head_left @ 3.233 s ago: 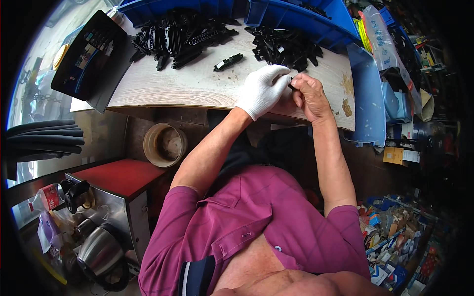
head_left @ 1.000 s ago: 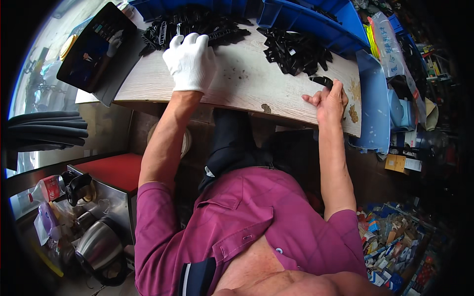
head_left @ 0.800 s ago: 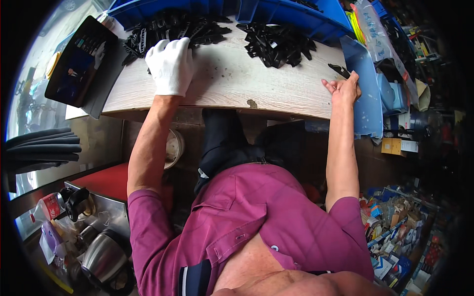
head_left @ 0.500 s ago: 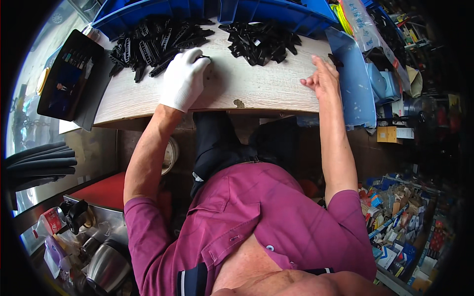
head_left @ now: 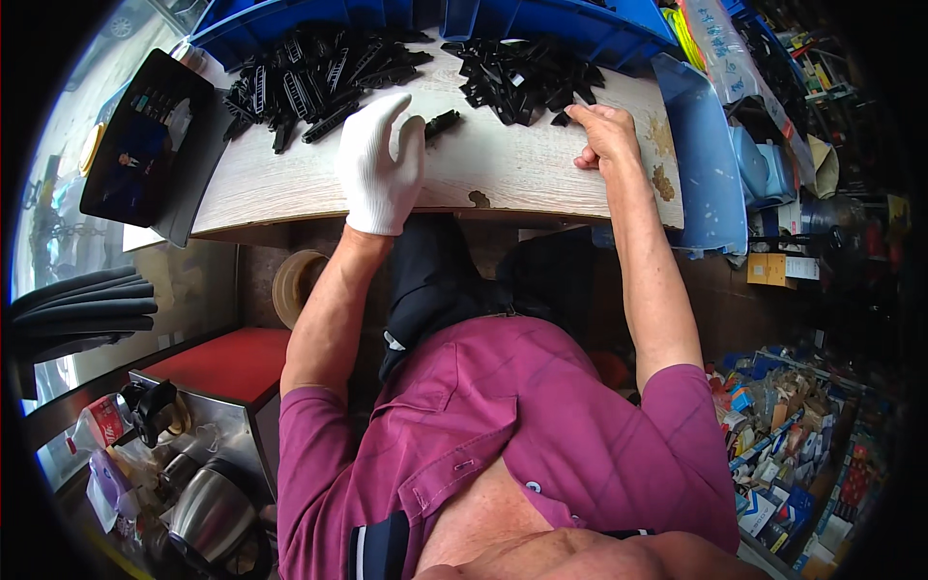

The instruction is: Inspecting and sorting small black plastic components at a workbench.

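Observation:
My left hand [head_left: 382, 166], in a white knit glove, is over the table with thumb and fingers apart and nothing seen between them. Just right of its thumb lies a short black plastic part [head_left: 443, 125]. Behind this hand spreads a heap of long, slotted black plastic pieces [head_left: 300, 87]. My bare right hand [head_left: 609, 135] is at the near right edge of a second heap, of smaller black plastic pieces [head_left: 507, 77]. Its thumb and index finger close on a small black plastic piece [head_left: 561, 119]; the other fingers are curled.
Two blue bins [head_left: 300, 24] stand along the back of the pale wooden table [head_left: 522, 174]. A translucent blue panel [head_left: 701, 164] borders the right side. At the left, a screen in a dark case [head_left: 145, 135] leans on the table. A steel kettle [head_left: 215, 512] stands lower left.
My left hand has opened and shifted right, uncovering the short black part. My right hand has moved left from beside the blue panel to the smaller pieces and closed on one.

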### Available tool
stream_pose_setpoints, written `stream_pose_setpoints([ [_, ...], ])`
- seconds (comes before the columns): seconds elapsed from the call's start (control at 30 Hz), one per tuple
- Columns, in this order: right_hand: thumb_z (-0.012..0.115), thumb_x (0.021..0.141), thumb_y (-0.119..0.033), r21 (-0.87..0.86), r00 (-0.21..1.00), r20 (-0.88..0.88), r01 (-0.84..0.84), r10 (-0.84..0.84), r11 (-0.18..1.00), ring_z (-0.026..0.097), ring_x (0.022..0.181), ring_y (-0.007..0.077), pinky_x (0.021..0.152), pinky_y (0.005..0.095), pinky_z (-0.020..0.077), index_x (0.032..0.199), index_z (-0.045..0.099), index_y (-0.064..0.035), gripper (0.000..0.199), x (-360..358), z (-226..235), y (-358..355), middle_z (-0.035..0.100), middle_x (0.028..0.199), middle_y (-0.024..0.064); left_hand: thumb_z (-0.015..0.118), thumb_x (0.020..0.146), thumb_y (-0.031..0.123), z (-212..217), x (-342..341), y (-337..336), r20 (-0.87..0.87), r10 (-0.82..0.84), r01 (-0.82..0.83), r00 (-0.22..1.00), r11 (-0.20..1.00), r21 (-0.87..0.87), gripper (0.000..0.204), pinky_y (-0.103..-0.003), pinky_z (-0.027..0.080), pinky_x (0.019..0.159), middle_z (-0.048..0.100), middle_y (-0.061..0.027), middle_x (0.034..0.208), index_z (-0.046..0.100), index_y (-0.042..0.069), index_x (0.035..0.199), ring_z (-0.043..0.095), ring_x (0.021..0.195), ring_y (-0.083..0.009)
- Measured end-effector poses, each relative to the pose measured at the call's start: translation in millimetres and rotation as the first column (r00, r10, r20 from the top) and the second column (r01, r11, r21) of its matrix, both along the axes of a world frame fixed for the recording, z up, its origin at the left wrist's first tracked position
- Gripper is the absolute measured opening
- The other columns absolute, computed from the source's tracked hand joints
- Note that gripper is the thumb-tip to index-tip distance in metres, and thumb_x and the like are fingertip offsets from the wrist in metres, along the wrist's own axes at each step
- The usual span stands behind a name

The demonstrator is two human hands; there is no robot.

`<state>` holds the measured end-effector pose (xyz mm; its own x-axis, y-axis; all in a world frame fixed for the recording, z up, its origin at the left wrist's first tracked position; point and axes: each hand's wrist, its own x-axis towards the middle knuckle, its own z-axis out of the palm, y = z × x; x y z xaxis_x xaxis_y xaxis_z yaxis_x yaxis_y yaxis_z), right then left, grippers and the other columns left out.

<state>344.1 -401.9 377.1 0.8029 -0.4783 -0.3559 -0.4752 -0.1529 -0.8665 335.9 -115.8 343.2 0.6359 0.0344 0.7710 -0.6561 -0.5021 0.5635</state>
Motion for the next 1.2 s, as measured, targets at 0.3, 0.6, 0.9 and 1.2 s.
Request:
stream_pose_setpoints([
  [0.3,0.073,0.089,-0.017,0.379,0.95,0.312,-0.099,-0.026,0.92,0.042,0.04,0.0091,0.047,0.0306,0.0506,0.089,0.062,-0.0043,0.017,-33.3,-10.9,29.9,0.044,0.051,-0.0026,0.073,0.085,0.022,-1.1,-33.0,-85.7,-0.353,-0.212,0.214,0.911,0.976,-0.035,0.036,-0.041,0.055,0.071,0.071,-0.0141,0.094,0.067,0.004,0.116,0.069,0.079,-0.033],
  [0.6,0.072,0.092,-0.02,0.269,0.894,0.436,-0.236,0.1,0.934,0.037,0.043,0.0038,0.041,0.0232,0.0317,0.083,0.064,-0.0053,0.019,-43.0,-22.2,52.5,0.051,0.059,-0.0044,0.063,0.09,0.014,-5.8,-29.5,-95.6,-0.294,-0.152,0.186,0.944,0.978,0.092,0.009,-0.043,0.052,0.063,0.068,-0.0144,0.078,0.066,0.007,0.096,0.067,0.072,-0.0346],
  [0.9,0.061,0.1,-0.035,0.239,0.886,0.361,-0.391,0.292,0.889,0.038,0.04,0.0073,0.039,0.0256,0.0379,0.086,0.063,-0.0041,0.034,-48.6,-12.7,61.0,0.046,0.054,-0.0024,0.074,0.084,0.014,1.0,-36.3,-66.5,-0.206,-0.133,0.175,0.969,0.964,0.199,0.026,-0.037,0.053,0.068,0.07,-0.0093,0.086,0.07,0.01,0.109,0.067,0.077,-0.0291],
  [1.2,0.054,0.101,-0.032,0.361,0.917,0.392,-0.234,0.081,0.903,0.037,0.041,0.0105,0.039,0.0353,0.0526,0.083,0.05,-0.0114,0.028,-52.0,-14.8,70.0,0.03,0.049,-0.0031,0.076,0.079,0.022,-5.1,-4.5,-4.3,-0.1,0.269,-0.171,0.958,0.816,0.553,0.023,-0.043,0.05,0.075,0.067,-0.0069,0.095,0.069,0.01,0.097,0.062,0.09,-0.0323],
])
